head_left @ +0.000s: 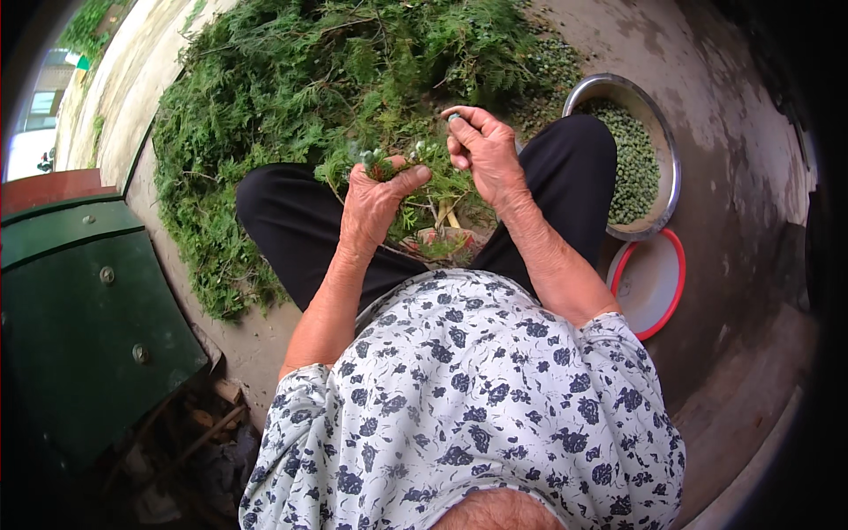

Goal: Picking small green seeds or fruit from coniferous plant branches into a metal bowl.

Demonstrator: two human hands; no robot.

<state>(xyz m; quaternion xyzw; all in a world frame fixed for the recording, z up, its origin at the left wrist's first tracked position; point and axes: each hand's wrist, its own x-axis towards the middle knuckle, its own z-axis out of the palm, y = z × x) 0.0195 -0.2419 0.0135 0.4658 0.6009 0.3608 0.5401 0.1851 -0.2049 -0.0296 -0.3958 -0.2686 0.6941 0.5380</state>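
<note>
My left hand [373, 201] is closed around a green conifer sprig [336, 168], its thumb stretched across toward the right. Small pale-green cones [366, 155] show on the sprig beside the fingers. Raised a little higher and to the right, my right hand [491, 157] pinches a small grey-green cone [454, 117] between thumb and forefinger. Both hands are above the gap between my knees. Below them, more foliage and some pale cut stems [446, 214] are partly hidden by the hands.
A large heap of conifer branches [291, 79] spreads ahead and to the left. By my right knee stands a metal basin [673, 168] holding many green cones [632, 168]; a white basin with a red rim [680, 274] is nearer. A dark green panel [79, 327] stands at left.
</note>
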